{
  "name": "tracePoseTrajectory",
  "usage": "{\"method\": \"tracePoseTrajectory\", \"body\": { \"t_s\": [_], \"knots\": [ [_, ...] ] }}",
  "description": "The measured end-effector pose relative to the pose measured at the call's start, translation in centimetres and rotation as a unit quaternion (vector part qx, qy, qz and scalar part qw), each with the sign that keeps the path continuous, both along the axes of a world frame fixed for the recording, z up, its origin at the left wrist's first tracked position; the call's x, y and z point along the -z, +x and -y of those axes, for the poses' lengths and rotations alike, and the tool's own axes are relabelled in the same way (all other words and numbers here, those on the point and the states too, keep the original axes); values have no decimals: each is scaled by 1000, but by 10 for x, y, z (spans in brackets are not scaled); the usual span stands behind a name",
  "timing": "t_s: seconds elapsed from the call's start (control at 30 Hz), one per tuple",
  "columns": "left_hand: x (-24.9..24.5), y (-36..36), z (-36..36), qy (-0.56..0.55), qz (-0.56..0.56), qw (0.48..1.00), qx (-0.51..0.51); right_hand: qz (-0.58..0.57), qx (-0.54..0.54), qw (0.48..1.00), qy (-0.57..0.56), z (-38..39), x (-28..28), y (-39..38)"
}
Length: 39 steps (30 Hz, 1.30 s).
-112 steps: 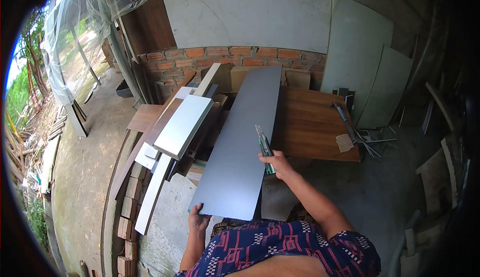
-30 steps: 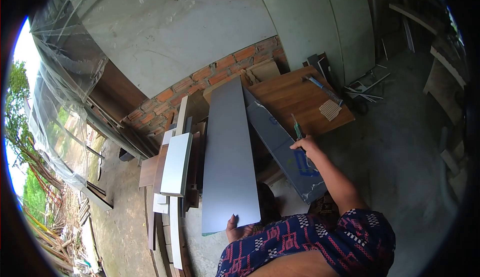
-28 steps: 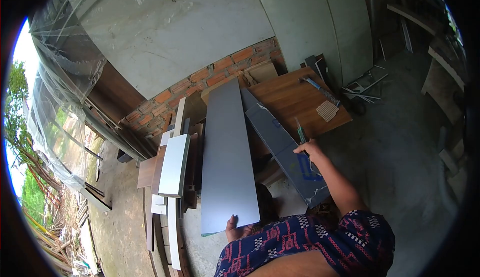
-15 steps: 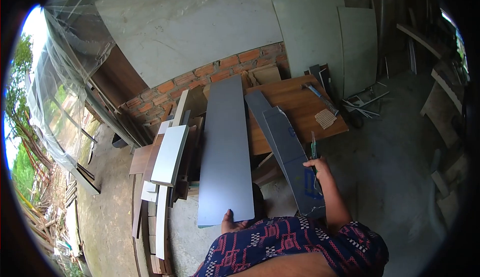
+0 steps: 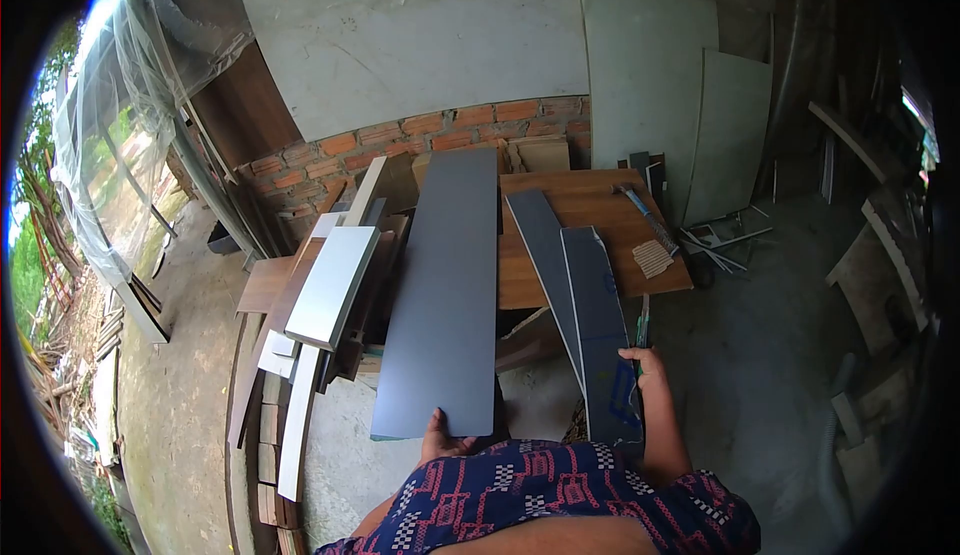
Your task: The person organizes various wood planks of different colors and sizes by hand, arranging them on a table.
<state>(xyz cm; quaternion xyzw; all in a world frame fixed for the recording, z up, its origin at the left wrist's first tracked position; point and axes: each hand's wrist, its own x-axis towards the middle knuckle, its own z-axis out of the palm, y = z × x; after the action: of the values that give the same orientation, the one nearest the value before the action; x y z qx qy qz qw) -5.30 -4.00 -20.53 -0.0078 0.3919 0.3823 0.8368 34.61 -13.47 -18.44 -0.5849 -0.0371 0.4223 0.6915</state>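
A long dark grey panel (image 5: pixel 440 285) stretches away from me, its near edge in my left hand (image 5: pixel 446 439). That hand is closed on the edge, thumb on top and fingers hidden beneath. My right hand (image 5: pixel 648 362) is closed around a slim green tool that looks like a utility knife (image 5: pixel 642 325), its narrow tip pointing away. The right thumb touches the side of a shorter dark board (image 5: pixel 598 305) with blue markings. This board overlaps another dark strip (image 5: pixel 545 245), whose far end rests on a brown wooden tabletop (image 5: pixel 650 275).
A hammer (image 5: pixel 645 215) and a ridged tan piece (image 5: pixel 653 259) lie on the tabletop. Left of the panel is a stack of boards topped by a white box-like piece (image 5: pixel 335 290). Metal strips (image 5: pixel 715 245) lie on the floor at right; a brick wall (image 5: pixel 380 135) stands behind.
My view has shifted, so the scene appears displaced. The shorter dark board now points straighter away from me. Both hands keep their holds.
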Motion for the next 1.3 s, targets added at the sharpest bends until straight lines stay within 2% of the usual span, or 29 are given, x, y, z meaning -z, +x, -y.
{"method": "tracePoseTrajectory", "body": {
  "t_s": [0.07,0.17,0.2,0.33,0.4,0.47,0.6,0.7,0.83,0.9,0.97,1.03,1.1,1.2,1.3],
  "knots": [
    [4,1,-1,6,6,1000,-1,-33,-1,999,1,6,-3,-3],
    [-6,3,2,-10,2,1000,-6,-97,-4,995,-7,3,20,0],
    [-8,3,4,5,-5,1000,5,-133,-15,990,32,1,20,-5],
    [-24,-2,9,10,45,994,104,-171,-27,985,18,-21,22,-13],
    [-33,-1,13,3,60,990,129,-161,-22,986,36,-37,34,-14],
    [-19,-6,12,-42,84,981,172,-134,-22,990,24,-63,62,-4],
    [-5,-15,5,-153,151,956,199,-93,3,993,72,-107,60,-22],
    [-14,-14,12,-78,93,975,188,-101,65,990,68,-138,59,-44],
    [-14,-18,11,-67,118,971,199,-103,37,990,90,-162,38,-68],
    [-10,-16,9,-77,128,969,195,-76,49,991,98,-169,20,-80],
    [-1,-17,6,-81,120,970,197,-17,103,992,71,-185,35,-78],
    [-3,-20,8,-75,91,971,207,14,101,991,81,-185,25,-83],
    [-17,-24,13,-52,41,972,225,109,6,992,57,-179,26,-73],
    [-27,-32,20,19,-8,975,220,162,-24,986,21,-176,25,-66],
    [-37,-44,20,70,-56,966,243,144,-33,989,5,-178,20,-65]
  ]
}}
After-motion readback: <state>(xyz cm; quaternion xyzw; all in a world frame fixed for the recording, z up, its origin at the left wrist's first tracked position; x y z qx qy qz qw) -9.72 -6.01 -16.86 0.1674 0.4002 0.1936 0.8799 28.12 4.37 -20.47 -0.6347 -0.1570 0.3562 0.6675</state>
